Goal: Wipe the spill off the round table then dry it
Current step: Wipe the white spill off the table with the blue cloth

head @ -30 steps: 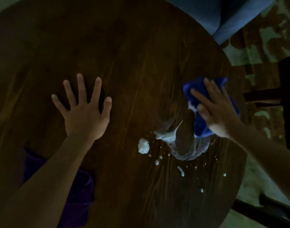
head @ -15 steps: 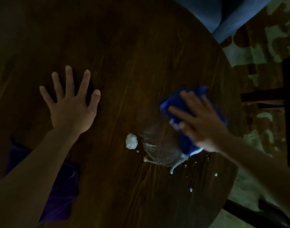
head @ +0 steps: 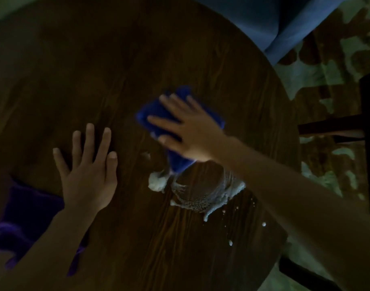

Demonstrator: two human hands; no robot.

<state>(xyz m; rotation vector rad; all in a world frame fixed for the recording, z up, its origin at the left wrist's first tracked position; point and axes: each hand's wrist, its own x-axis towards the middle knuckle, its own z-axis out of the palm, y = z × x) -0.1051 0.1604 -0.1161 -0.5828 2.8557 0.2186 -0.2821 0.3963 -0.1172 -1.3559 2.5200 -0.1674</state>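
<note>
In dim light, a blue seat and dark chair frame stand on patterned floor.

Dark round wooden table bearing a blue cloth near its middle, white foamy spill touching the cloth's near end, purple cloth lying at the near left edge, left hand resting flat between them.

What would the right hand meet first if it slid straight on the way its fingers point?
Probably only bare table, as far as shown: the right hand, on the blue cloth, points clear of the left hand.
</note>
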